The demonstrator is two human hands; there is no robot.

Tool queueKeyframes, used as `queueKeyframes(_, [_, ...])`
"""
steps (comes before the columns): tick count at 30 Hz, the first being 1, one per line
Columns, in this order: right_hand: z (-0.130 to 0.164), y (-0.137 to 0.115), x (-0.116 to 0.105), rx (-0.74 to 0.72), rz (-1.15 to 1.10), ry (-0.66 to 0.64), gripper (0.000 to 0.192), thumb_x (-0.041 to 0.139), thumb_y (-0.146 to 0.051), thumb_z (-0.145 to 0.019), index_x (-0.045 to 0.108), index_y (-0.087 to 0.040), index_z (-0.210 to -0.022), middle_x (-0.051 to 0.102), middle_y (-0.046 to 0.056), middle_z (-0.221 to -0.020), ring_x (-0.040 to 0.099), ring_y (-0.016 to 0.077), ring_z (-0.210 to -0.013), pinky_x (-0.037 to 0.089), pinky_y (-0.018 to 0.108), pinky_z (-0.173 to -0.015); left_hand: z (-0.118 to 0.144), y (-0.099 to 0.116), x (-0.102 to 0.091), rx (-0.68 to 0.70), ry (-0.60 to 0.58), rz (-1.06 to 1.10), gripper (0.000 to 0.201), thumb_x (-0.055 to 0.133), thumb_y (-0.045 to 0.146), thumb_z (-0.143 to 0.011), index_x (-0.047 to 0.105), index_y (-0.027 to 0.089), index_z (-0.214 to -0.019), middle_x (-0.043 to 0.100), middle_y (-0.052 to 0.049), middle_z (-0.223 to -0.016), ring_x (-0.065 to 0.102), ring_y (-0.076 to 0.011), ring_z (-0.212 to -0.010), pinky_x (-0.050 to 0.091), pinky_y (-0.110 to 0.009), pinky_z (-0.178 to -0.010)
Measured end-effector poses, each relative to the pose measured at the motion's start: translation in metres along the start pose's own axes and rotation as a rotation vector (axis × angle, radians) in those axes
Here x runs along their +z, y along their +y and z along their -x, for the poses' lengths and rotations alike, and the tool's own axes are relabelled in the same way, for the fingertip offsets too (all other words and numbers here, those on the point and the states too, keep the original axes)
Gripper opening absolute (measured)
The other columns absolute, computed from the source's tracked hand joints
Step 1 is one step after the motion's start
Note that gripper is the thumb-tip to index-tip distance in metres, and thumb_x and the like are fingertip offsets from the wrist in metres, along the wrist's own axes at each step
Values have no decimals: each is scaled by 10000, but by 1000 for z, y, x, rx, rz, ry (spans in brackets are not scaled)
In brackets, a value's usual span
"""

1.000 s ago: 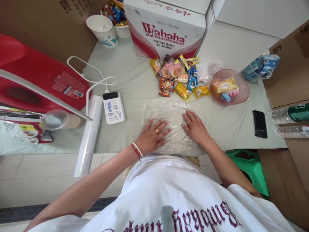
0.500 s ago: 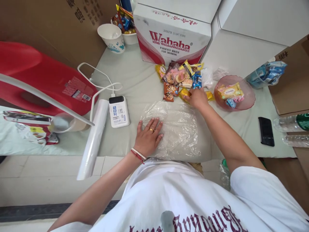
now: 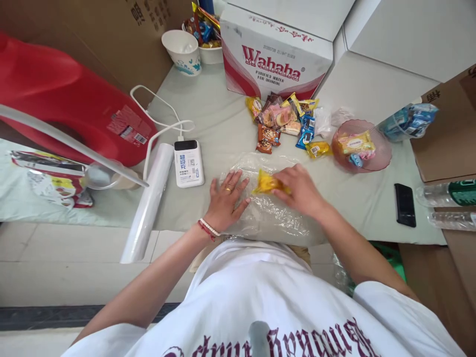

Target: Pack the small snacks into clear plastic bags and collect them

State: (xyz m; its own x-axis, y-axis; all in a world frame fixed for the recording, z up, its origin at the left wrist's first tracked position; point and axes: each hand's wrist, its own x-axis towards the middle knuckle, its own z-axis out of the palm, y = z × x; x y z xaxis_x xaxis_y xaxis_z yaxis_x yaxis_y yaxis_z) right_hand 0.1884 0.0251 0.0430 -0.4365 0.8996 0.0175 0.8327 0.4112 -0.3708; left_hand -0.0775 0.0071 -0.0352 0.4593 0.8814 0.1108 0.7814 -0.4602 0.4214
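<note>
My left hand lies flat with fingers spread on the left part of a sheet of clear plastic film spread on the table. In my right hand is a yellow-wrapped snack, gripped at its right end and held over the film; it is slightly blurred. Beyond the film lies a pile of small wrapped snacks in brown, pink, blue and yellow packets. Another yellow-wrapped snack rests at the pile's right front, close to a pink translucent bowl with several packets in it.
A white power bank with a cable and a roll of plastic film lie at left, near a red jug. Behind stand paper cups and a Wahaha carton. A black phone and plastic bottles are at right.
My right hand has picked up a yellow-wrapped snack from the front of the pile and brought it toward me, over the film. My left hand stays flat on the film. The view has shifted slightly.
</note>
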Motion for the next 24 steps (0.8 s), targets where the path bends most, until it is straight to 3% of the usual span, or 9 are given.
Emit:
queueKeyframes(2, [-1, -12, 26, 11, -12, -83, 333, 655, -385, -964, 711, -215, -1245, 701, 138, -1167, 550, 320, -1059, 457, 486, -964, 9, 0, -8, 11, 69, -32, 608, 430, 502, -1037, 398, 296, -1608, 368, -124, -1695, 240, -342, -1611, 23, -658, -1275])
queueKeyframes(4, [8, -13, 38, 37, -50, -54, 401, 626, -406, -986, 661, -216, -1338, 651, 155, -1316, 551, 330, -1140, 465, 508, -1014, 24, -3, -16, 141, 60, -14, 674, 479, 581, -1004, 406, 280, -1603, 415, -140, -1668, 279, -347, -1598, 18, -640, -1291])
queueKeyframes(7, [45, -4, 33, 15, -160, 67, 578, 587, -509, -998, 504, -258, -1512, 508, 161, -1519, 511, 338, -1323, 450, 536, -1108, 51, -14, -25, 407, -110, 77, 841, 529, 750, -913, 422, 265, -1592, 445, -166, -1643, 404, -345, -1536, 36, -616, -1308])
queueKeyframes(9, [80, 4, 31, -55, -228, 51, 697, 626, -567, -964, 422, -287, -1569, 499, 156, -1534, 492, 340, -1380, 446, 550, -1134, 67, -23, -26, 448, -196, 95, 869, 564, 761, -888, 451, 237, -1572, 450, -191, -1633, 432, -345, -1518, 55, -619, -1307])
queueKeyframes(11, [112, 10, 37, -92, -253, 9, 710, 685, -558, -932, 453, -286, -1545, 551, 158, -1490, 520, 342, -1361, 467, 564, -1118, 76, -30, -24, 382, -210, 80, 727, 571, 654, -942, 517, 214, -1518, 483, -193, -1610, 456, -317, -1505, 110, -598, -1308])
queueKeyframes(15, [138, 16, 54, 26, -302, 97, 252, 559, -336, -1030, 684, -273, -1240, 691, 124, -1284, 629, 277, -1195, 537, 512, -1019, 70, -29, -19, 206, -136, 97, 358, 547, 466, -1002, 726, 253, -1228, 639, -127, -1476, 605, -258, -1354, 194, -570, -1295])
queueKeyframes(19, [112, 23, 36, 67, -451, 70, 209, 546, -353, -1029, 731, -266, -1068, 757, 75, -1068, 682, 225, -995, 557, 411, -909, 49, -20, -16, 65, -14, 252, 332, 470, 367, -1018, 758, 249, -902, 783, -68, -1152, 684, -225, -1161, 350, -525, -1210])
queueKeyframes(21, [91, 31, 20, 142, -503, 45, 244, 564, -414, -1010, 738, -247, -1042, 758, 58, -974, 686, 207, -898, 549, 359, -838, 37, -19, -14, -48, 76, 301, 365, 448, 385, -1017, 725, 232, -836, 783, -70, -998, 684, -229, -1068, 457, -473, -1082])
queueKeyframes(24, [62, 49, 7, 314, -510, -6, 323, 564, -483, -979, 737, -211, -990, 734, 31, -858, 649, 176, -752, 498, 290, -701, 19, -20, -8, -263, 182, 207, 385, 489, 426, -980, 659, 224, -700, 738, -87, -857, 639, -276, -980, 482, -463, -933])
